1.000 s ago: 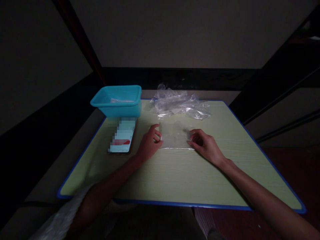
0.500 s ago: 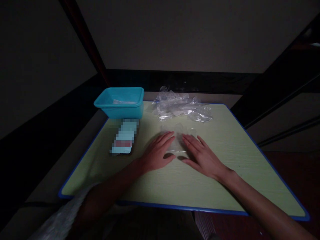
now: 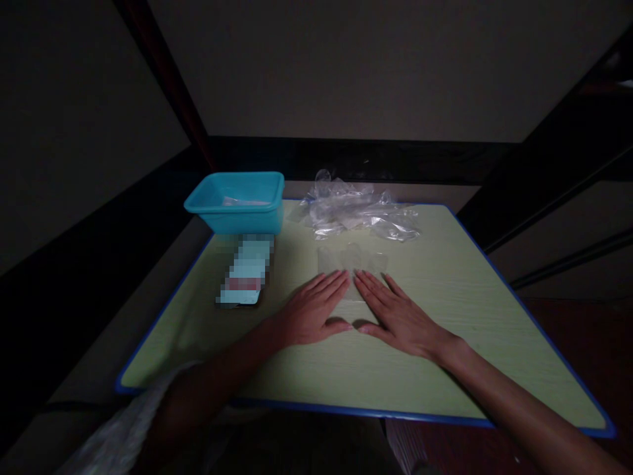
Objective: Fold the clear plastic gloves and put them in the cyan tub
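A clear plastic glove [image 3: 353, 257] lies flat on the table in front of me, its near part covered by my fingers. My left hand [image 3: 315, 308] rests palm down on its left side, fingers stretched out. From the right, my right hand [image 3: 395, 311] lies flat on it in the same way, thumb spread. The fingertips of both hands almost meet over the glove's middle. Beyond it is a loose, crumpled heap of clear plastic gloves [image 3: 361, 210].
A turquoise plastic basket [image 3: 242, 220] with something whitish inside stands at the back left corner. In front of it lies a phone [image 3: 247, 269] with its screen lit and blurred. The pale table [image 3: 445, 369] has a blue edge; a wall rises behind it.
Both hands have slid slightly toward me and closer together over the glove, uncovering more of its far part. The basket, phone and glove heap have not moved.
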